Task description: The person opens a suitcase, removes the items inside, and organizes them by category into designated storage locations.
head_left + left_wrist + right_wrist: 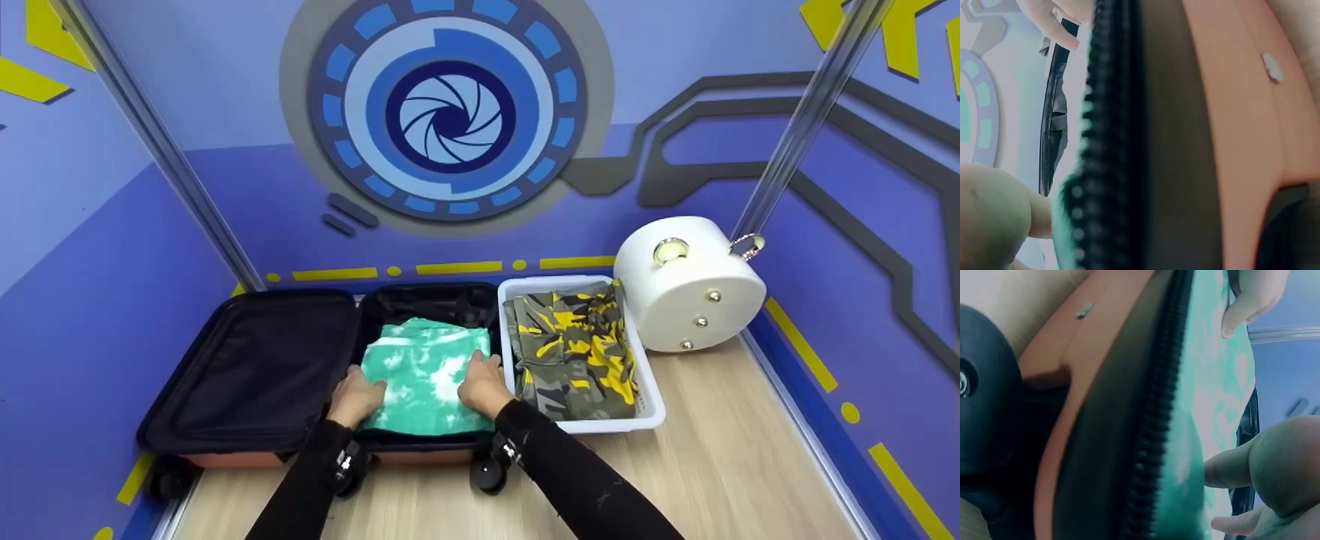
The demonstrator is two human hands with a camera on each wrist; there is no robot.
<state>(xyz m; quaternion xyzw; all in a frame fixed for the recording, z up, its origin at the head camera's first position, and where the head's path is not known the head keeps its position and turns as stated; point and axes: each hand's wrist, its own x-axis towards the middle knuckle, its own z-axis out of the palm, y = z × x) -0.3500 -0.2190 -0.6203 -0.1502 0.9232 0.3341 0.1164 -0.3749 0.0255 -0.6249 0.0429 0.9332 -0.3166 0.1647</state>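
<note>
A folded green-and-white tie-dye garment (420,379) lies in the right half of an open suitcase (371,306), seen in the head view. At the garment's left edge, my left hand (356,397) holds it with the thumb over the top. My right hand (484,384) grips the opposite edge, thumb and fingers on the cloth. The right wrist view shows fingertips (1227,469) against the garment, behind the suitcase's black zipper (1159,416). In the left wrist view the zipper (1109,140) and orange shell (1241,112) hide most of the cloth.
The suitcase's black lined half (262,367) lies flat at left. A white basket (649,409) with folded yellow-and-grey camouflage clothing (574,349) stands right of the suitcase. A rounded white case with gold studs (690,285) sits in the back right corner. Panelled walls surround the wooden surface.
</note>
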